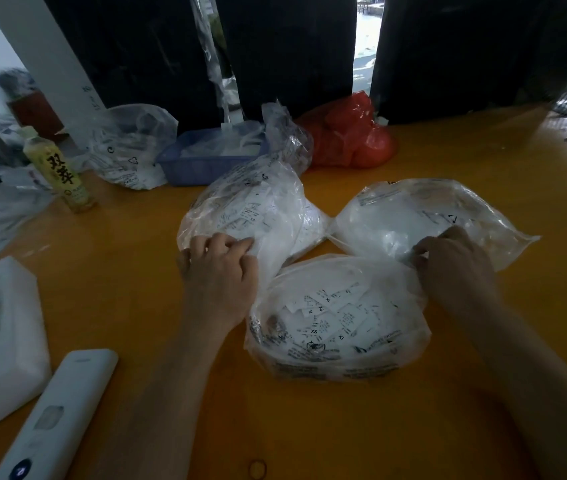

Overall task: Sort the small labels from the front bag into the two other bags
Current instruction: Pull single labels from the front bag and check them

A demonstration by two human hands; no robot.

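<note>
While the front bag (337,320) lies open on the orange table (483,161) with small labels (330,311) loose inside, I see my left hand (221,268) just left of it, fingers curled onto the left bag (251,209) behind. My right hand (455,261), at the front bag's right rim, pinches the plastic of the right bag (413,216). Farther behind the front bag sit a blue basket (202,161) and red bag (351,133); far left of it, a bottle (58,171)

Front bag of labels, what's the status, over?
Left hand gripping left bag; right hand pinching right bag. Front bag open, labels inside. Nothing blocking.
</note>
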